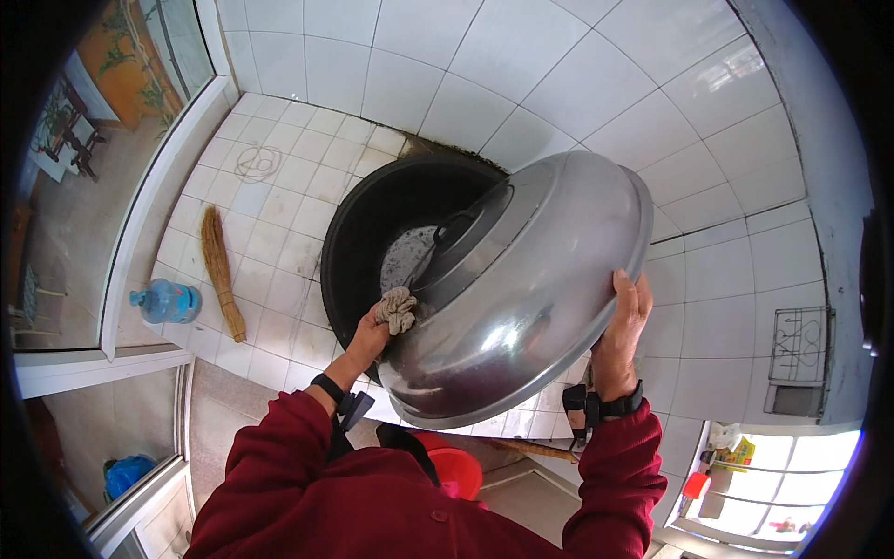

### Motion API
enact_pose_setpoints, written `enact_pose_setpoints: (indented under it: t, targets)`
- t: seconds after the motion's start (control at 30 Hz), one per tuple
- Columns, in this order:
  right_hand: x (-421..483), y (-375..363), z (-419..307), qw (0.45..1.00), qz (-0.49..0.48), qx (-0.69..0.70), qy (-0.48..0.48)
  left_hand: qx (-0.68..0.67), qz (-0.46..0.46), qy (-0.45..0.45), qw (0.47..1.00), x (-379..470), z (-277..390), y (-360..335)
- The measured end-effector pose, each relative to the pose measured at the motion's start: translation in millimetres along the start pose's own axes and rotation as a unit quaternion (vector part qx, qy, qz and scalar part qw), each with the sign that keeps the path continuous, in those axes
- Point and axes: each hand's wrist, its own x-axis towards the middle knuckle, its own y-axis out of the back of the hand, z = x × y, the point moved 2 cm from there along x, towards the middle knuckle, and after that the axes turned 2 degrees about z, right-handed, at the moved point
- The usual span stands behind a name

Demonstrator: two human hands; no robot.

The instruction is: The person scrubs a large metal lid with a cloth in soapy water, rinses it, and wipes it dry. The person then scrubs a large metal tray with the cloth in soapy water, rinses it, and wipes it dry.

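A large domed metal lid (517,279) is tilted on edge over a big dark wok (356,230) set into a tiled stove top. My right hand (625,328) grips the lid's rim on the right. In my left hand (370,335) is a crumpled beige cloth (397,309), pressed against the lid's lower left side. Just above the cloth is the lid's dark handle (454,227), partly shaded. Light, speckled liquid (408,257) shows in the bottom of the wok. The lid hides the wok's right side.
A straw brush (222,272) and a blue plastic water bottle (167,302) are on the tiles at left. A thin coiled cord (257,163) lies behind them. Tiled walls (489,63) rise behind and at right. A red basin (457,472) is below the front edge.
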Motion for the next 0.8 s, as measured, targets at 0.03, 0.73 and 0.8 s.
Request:
enact_pose_setpoints:
  t: [0.03,0.73,0.8]
  targets:
    - [-1,0,-1,1.000,0.007,-0.009,-0.016,0.035,0.020,0.027,0.999,0,-5,3]
    - [-103,65,13,0.926,0.094,-0.279,0.235,0.258,-0.127,-0.140,0.948,-106,54,-64]
    - [-120,79,27,0.866,0.126,-0.357,0.327,0.290,-0.148,-0.147,0.934,-107,56,-69]
